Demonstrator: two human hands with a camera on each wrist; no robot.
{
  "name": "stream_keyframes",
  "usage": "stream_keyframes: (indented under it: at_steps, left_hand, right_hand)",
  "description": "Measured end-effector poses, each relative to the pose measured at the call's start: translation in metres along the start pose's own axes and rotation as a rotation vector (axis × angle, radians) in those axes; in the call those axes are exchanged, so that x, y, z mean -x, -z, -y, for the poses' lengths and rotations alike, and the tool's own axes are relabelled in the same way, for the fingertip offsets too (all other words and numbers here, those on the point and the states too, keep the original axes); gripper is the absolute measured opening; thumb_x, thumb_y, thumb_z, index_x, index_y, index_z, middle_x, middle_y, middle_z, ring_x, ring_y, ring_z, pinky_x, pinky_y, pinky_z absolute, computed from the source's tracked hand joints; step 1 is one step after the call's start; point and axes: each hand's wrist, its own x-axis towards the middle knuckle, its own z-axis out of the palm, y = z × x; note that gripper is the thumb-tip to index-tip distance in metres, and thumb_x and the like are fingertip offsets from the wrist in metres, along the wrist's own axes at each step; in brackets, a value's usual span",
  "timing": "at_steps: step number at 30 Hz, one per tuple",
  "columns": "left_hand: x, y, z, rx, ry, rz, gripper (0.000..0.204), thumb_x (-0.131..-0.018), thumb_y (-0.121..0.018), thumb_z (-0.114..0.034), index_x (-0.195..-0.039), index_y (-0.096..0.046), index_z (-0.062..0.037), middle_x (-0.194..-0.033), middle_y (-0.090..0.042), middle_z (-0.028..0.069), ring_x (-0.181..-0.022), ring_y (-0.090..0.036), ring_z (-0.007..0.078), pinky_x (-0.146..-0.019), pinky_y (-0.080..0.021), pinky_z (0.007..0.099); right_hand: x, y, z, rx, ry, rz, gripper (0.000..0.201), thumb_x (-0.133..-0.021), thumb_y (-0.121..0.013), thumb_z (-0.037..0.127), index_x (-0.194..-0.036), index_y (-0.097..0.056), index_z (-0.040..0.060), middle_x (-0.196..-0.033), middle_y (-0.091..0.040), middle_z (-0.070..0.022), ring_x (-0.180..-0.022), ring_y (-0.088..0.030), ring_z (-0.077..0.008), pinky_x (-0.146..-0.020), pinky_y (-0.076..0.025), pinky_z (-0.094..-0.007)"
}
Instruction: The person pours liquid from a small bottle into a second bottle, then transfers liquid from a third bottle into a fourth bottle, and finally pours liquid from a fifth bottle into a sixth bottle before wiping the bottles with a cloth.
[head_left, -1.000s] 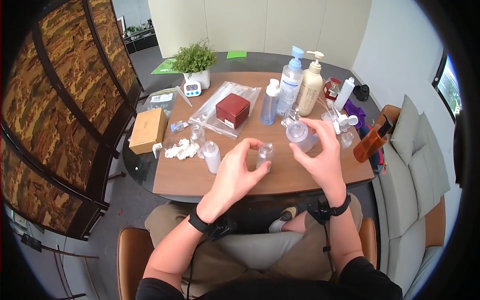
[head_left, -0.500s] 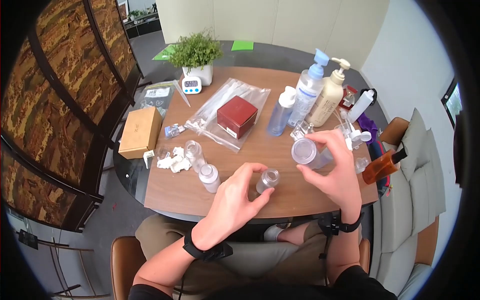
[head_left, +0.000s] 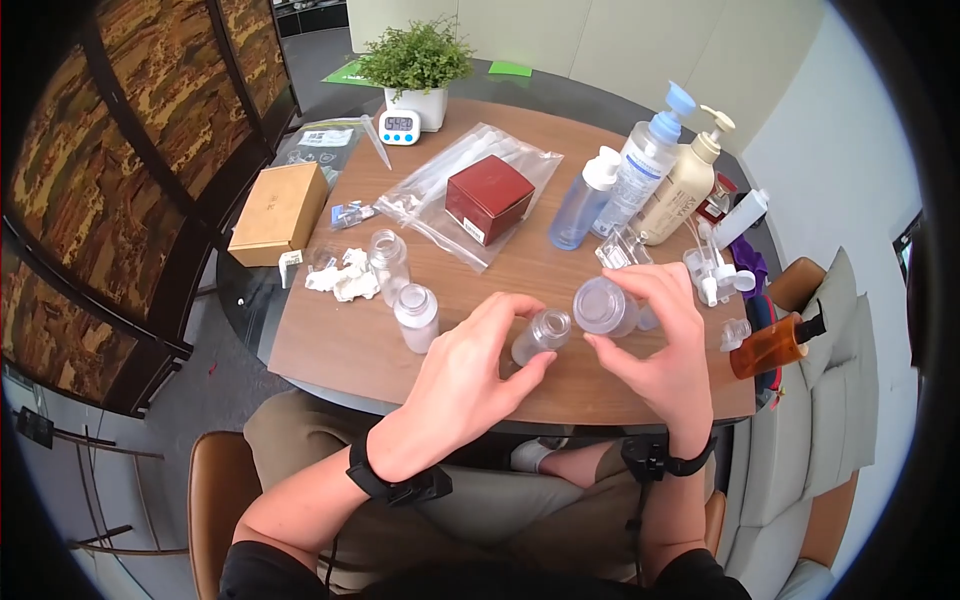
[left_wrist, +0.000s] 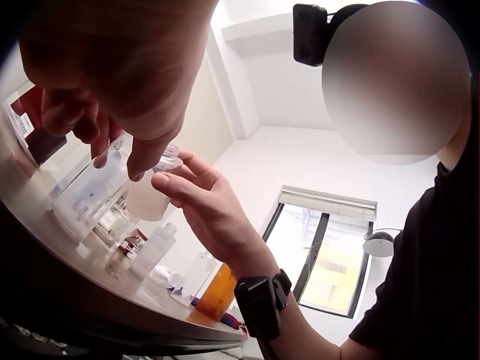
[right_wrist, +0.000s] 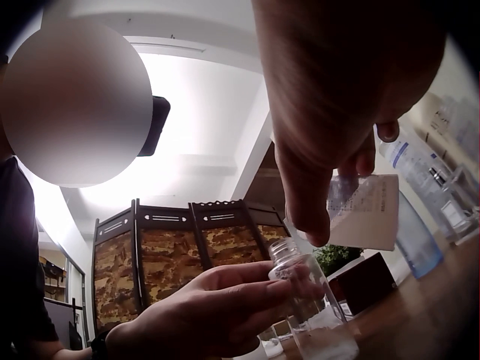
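My left hand (head_left: 450, 375) holds a small clear bottle (head_left: 537, 340) between thumb and fingers, its uncapped threaded neck uppermost. Close by on the right, my right hand (head_left: 660, 340) grips a frosted bottle (head_left: 606, 308) that is tilted, one round end facing the head camera. In the right wrist view, printing shows on the side of this frosted bottle (right_wrist: 367, 214). Both bottles are held near each other over the front of the table. Left of my left hand stand a frosted bottle (head_left: 416, 318) and a clear bottle (head_left: 388, 266), both uncapped.
Crumpled white tissue (head_left: 345, 277) and a cardboard box (head_left: 278, 213) lie left. A dark red box (head_left: 489, 200) rests on a plastic bag (head_left: 420, 185). Pump bottles, including a cream one (head_left: 683, 190), stand back right. An amber bottle (head_left: 770, 348) is at the right edge.
The head view has shifted, so the table sits differently in it. My right hand has brought the frosted bottle closer to the clear bottle in my left hand. Both grips are kept.
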Motion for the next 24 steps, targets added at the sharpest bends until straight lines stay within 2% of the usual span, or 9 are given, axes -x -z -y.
stream_keyframes:
  at_steps: [5, 8, 15, 20, 24]
  left_hand:
    - [-0.002, -0.005, 0.006, -0.003, -0.027, -0.020, 0.047, -0.094, -0.090, -0.018, -0.132, -0.068, -0.0047, -0.112, -0.074, 0.0099, -0.062, -0.057, 0.0165, -0.058, -0.050, 0.0347]
    - [-0.002, -0.007, 0.009, -0.001, -0.033, -0.028, 0.047, -0.094, -0.090, -0.019, -0.132, -0.067, -0.0043, -0.116, -0.075, 0.0099, -0.062, -0.058, 0.0171, -0.059, -0.051, 0.0348]
    - [-0.002, -0.008, 0.013, 0.000, -0.101, -0.048, 0.047, -0.094, -0.089, -0.018, -0.132, -0.066, -0.0038, -0.120, -0.075, 0.0099, -0.063, -0.059, 0.0182, -0.061, -0.051, 0.0362]
    - [-0.002, -0.008, 0.015, -0.002, -0.100, -0.047, 0.047, -0.094, -0.090, -0.019, -0.132, -0.066, -0.0048, -0.122, -0.076, 0.0106, -0.070, -0.064, 0.0257, -0.066, -0.054, 0.0399]
    - [-0.003, -0.009, 0.016, 0.008, -0.091, -0.040, 0.047, -0.094, -0.090, -0.020, -0.131, -0.066, -0.0052, -0.121, -0.076, 0.0109, -0.074, -0.066, 0.0279, -0.069, -0.055, 0.0409]
  right_hand:
    - [-0.001, -0.003, 0.007, 0.039, 0.066, -0.040, 0.058, -0.073, -0.093, 0.001, -0.128, -0.077, 0.0048, -0.123, -0.075, -0.0105, -0.115, -0.063, -0.0338, -0.102, -0.052, -0.0449]
    - [-0.001, -0.004, 0.008, 0.078, 0.080, -0.044, 0.058, -0.073, -0.093, 0.001, -0.129, -0.078, 0.0063, -0.124, -0.074, -0.0090, -0.115, -0.061, -0.0329, -0.103, -0.051, -0.0440]
    - [-0.001, -0.004, 0.013, 0.133, 0.077, -0.051, 0.061, -0.073, -0.091, 0.001, -0.132, -0.080, 0.0093, -0.126, -0.073, -0.0063, -0.116, -0.058, -0.0317, -0.104, -0.049, -0.0426]
    - [0.001, -0.006, 0.012, 0.167, 0.099, -0.064, 0.063, -0.071, -0.091, 0.000, -0.132, -0.080, 0.0097, -0.127, -0.074, -0.0058, -0.117, -0.057, -0.0315, -0.105, -0.048, -0.0427]
    - [0.003, -0.007, 0.011, 0.208, 0.101, -0.072, 0.065, -0.070, -0.091, 0.002, -0.133, -0.081, 0.0117, -0.129, -0.074, -0.0044, -0.118, -0.058, -0.0310, -0.107, -0.045, -0.0441]
